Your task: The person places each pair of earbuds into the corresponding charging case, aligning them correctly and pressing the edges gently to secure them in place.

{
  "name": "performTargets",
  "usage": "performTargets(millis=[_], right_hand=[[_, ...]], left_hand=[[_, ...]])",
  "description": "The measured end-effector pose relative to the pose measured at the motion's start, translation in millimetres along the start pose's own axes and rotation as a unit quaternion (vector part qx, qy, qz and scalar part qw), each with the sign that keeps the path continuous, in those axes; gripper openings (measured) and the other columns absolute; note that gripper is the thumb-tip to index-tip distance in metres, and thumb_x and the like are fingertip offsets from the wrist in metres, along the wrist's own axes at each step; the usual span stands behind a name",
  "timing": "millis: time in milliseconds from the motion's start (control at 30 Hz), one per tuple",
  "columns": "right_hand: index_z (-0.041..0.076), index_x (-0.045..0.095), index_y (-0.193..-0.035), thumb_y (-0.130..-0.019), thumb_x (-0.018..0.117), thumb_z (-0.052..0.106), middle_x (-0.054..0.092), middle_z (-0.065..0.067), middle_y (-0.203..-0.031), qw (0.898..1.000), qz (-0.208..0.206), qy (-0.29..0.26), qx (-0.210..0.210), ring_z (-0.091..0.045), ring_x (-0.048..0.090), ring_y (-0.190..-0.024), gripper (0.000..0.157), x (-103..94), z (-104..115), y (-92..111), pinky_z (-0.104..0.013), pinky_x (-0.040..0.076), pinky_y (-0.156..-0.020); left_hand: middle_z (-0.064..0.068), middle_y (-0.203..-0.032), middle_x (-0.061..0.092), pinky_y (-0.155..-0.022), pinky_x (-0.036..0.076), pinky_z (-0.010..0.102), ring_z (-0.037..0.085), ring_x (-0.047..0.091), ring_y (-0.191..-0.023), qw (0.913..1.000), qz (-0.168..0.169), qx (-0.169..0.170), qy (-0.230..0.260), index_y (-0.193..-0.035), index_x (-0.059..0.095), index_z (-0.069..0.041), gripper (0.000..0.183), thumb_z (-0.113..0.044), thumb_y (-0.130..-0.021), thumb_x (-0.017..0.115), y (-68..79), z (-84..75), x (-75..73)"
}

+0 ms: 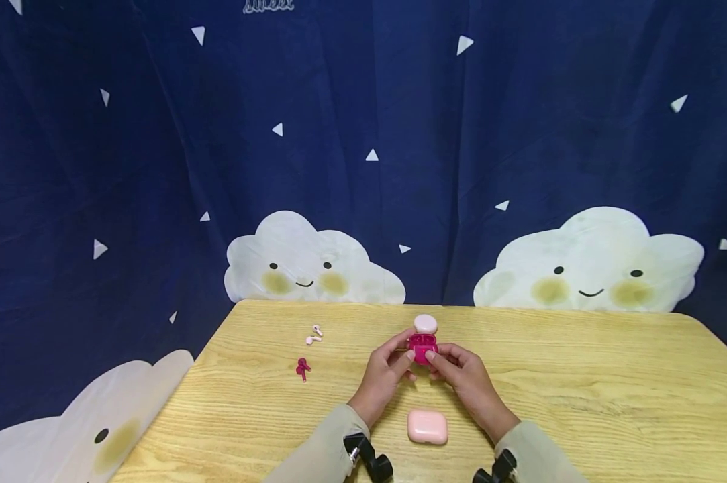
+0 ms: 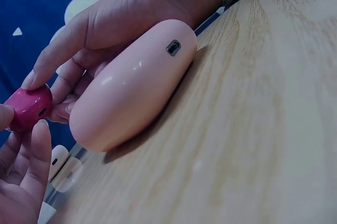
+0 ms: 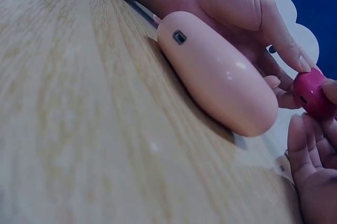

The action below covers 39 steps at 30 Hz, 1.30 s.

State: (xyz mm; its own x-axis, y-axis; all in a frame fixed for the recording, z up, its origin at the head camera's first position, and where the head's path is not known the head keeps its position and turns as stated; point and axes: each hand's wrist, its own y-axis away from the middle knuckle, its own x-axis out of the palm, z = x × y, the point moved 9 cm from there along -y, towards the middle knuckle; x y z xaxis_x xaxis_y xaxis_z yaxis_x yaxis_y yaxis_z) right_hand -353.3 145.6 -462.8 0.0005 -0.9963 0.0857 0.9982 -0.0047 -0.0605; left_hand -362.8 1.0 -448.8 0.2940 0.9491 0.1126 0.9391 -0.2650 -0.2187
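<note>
Both hands hold a small magenta earbud case point(image 1: 422, 354) low over the table, its lid raised in the head view. The left hand point(image 1: 382, 379) grips its left side, with the thumb on the front. From the other side, the right hand point(image 1: 470, 386) pinches it between thumb and fingers. In the left wrist view, the magenta case point(image 2: 30, 107) shows a dark port in its shell. Nearer the person, between the forearms, a glossy pink earbud case point(image 1: 427, 427) lies closed. Just behind the held case sits a pale pink round case point(image 1: 425, 324).
On the left part of the wooden table point(image 1: 580, 376) lie two pale pink earbuds point(image 1: 313, 340). A pair of magenta earbuds point(image 1: 303, 367) lies a little nearer the person. A dark blue curtain point(image 1: 339, 100) with white clouds hangs behind the table.
</note>
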Motion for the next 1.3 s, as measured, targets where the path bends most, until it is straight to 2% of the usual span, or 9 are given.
performTargets(millis=[367, 533, 633, 733, 833, 900, 967, 1100, 1300], right_hand=[[-0.010, 0.065, -0.111, -0.090, 0.069, 0.016, 0.070, -0.015, -0.099, 0.999, 0.018, 0.027, -0.004, -0.019, 0.066, -0.074, 0.034, 3.0, 2, 1, -0.028, 0.056, -0.070], [-0.010, 0.066, -0.109, -0.090, 0.069, 0.016, 0.070, -0.016, -0.098, 0.999, 0.018, 0.031, -0.003, -0.019, 0.066, -0.075, 0.032, 4.0, 3, 0, -0.029, 0.056, -0.070], [-0.009, 0.065, -0.109, -0.090, 0.069, 0.016, 0.069, -0.016, -0.098, 0.999, 0.014, 0.034, -0.002, -0.021, 0.067, -0.076, 0.033, 3.6, 2, 0, -0.029, 0.056, -0.070], [-0.009, 0.065, -0.110, -0.090, 0.069, 0.018, 0.069, -0.015, -0.099, 0.999, 0.008, 0.036, -0.001, -0.023, 0.067, -0.078, 0.034, 2.5, 2, 0, -0.029, 0.056, -0.071], [-0.008, 0.066, -0.109, -0.090, 0.069, 0.019, 0.069, -0.014, -0.098, 0.999, 0.003, 0.038, 0.003, -0.024, 0.067, -0.079, 0.033, 0.7, 0, 0, -0.030, 0.056, -0.071], [-0.008, 0.066, -0.108, -0.089, 0.070, 0.019, 0.069, -0.014, -0.097, 0.999, 0.001, 0.037, 0.006, -0.025, 0.067, -0.079, 0.033, -0.3, -1, 0, -0.030, 0.056, -0.072], [-0.008, 0.066, -0.107, -0.089, 0.070, 0.019, 0.069, -0.014, -0.096, 0.999, 0.002, 0.037, 0.007, -0.025, 0.067, -0.079, 0.033, -0.2, -1, 1, -0.030, 0.056, -0.072], [-0.009, 0.065, -0.109, -0.090, 0.070, 0.020, 0.069, -0.015, -0.096, 0.999, 0.007, 0.036, 0.004, -0.024, 0.067, -0.079, 0.035, 1.4, -1, 1, -0.030, 0.056, -0.073], [-0.007, 0.066, -0.108, -0.090, 0.069, 0.021, 0.069, -0.015, -0.097, 0.999, 0.005, 0.033, 0.008, -0.025, 0.067, -0.080, 0.033, 0.4, -2, 0, -0.029, 0.056, -0.073]], left_hand=[[0.019, -0.119, 0.056, -0.067, 0.056, 0.029, 0.016, 0.057, -0.090, 0.9998, 0.008, 0.013, -0.008, -0.139, 0.049, -0.002, 0.043, -0.005, -0.097, 0.055, 0.7, -3.1, 0.4], [0.019, -0.118, 0.056, -0.071, 0.057, 0.037, 0.017, 0.057, -0.091, 0.9997, 0.008, 0.005, -0.022, -0.139, 0.050, -0.004, 0.042, -0.005, -0.097, 0.055, -0.3, -2.3, -1.3], [0.018, -0.116, 0.058, -0.073, 0.056, 0.043, 0.023, 0.060, -0.093, 0.9992, 0.016, -0.006, -0.036, -0.139, 0.049, -0.005, 0.043, -0.005, -0.097, 0.055, -2.2, -2.2, -2.8], [0.021, -0.115, 0.059, -0.075, 0.055, 0.049, 0.036, 0.061, -0.097, 0.9984, 0.024, -0.017, -0.048, -0.141, 0.046, -0.004, 0.046, -0.006, -0.096, 0.056, -5.2, -5.5, -7.3], [0.027, -0.114, 0.059, -0.076, 0.054, 0.052, 0.044, 0.060, -0.101, 0.9970, 0.029, -0.016, -0.071, -0.141, 0.044, -0.002, 0.047, -0.005, -0.095, 0.057, -10.4, -15.0, -18.6], [0.028, -0.113, 0.059, -0.076, 0.054, 0.052, 0.043, 0.060, -0.100, 0.9941, 0.026, -0.016, -0.104, -0.138, 0.046, -0.002, 0.044, -0.006, -0.095, 0.057, -13.4, -25.3, -30.7], [0.027, -0.109, 0.061, -0.076, 0.055, 0.051, 0.038, 0.061, -0.097, 0.9887, 0.019, -0.017, -0.148, -0.134, 0.051, -0.002, 0.040, -0.007, -0.095, 0.058, -15.7, -37.1, -46.0], [0.015, -0.102, 0.064, -0.077, 0.054, 0.050, 0.027, 0.062, -0.092, 0.9721, 0.006, -0.044, -0.230, -0.125, 0.058, -0.007, 0.031, -0.013, -0.094, 0.061, -14.9, -57.2, -78.2], [0.004, -0.093, 0.063, -0.071, 0.054, 0.036, 0.019, 0.061, -0.085, 0.9302, 0.035, -0.053, -0.362, -0.112, 0.064, -0.014, 0.020, -0.020, -0.093, 0.064, -10.7, -77.0, -110.1]])
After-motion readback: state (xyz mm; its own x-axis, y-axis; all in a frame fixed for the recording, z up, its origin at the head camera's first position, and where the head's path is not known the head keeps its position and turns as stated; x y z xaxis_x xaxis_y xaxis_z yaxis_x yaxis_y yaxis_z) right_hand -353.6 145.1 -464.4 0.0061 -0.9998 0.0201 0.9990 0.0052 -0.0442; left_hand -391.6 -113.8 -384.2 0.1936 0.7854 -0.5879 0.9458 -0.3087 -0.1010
